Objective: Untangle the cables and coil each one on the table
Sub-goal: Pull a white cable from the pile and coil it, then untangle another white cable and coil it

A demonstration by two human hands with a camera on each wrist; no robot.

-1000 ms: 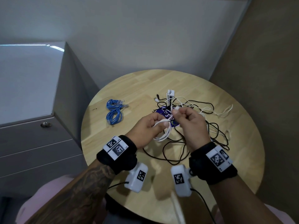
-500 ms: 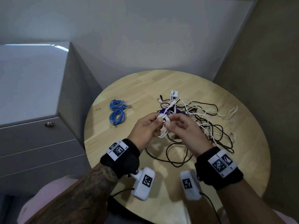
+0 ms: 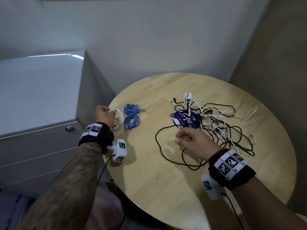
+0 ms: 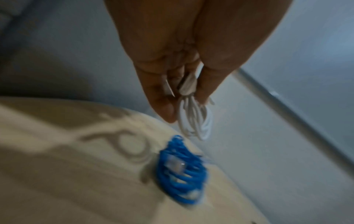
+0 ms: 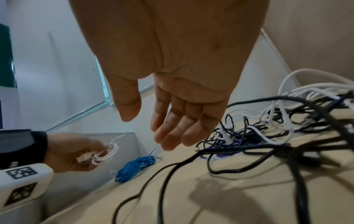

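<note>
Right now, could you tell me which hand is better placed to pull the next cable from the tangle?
Right. The right hand hangs open and empty beside the tangle; the left hand holds the white coil at the far edge.

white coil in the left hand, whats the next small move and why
Probably lower the white coil onto the table beside the blue coil and let go: the left hand pinches it, already wound, just above the table edge.

Black wristbands (image 3: 231, 168), white tagged cameras (image 3: 120, 149), tattooed left forearm (image 3: 73, 183).
</note>
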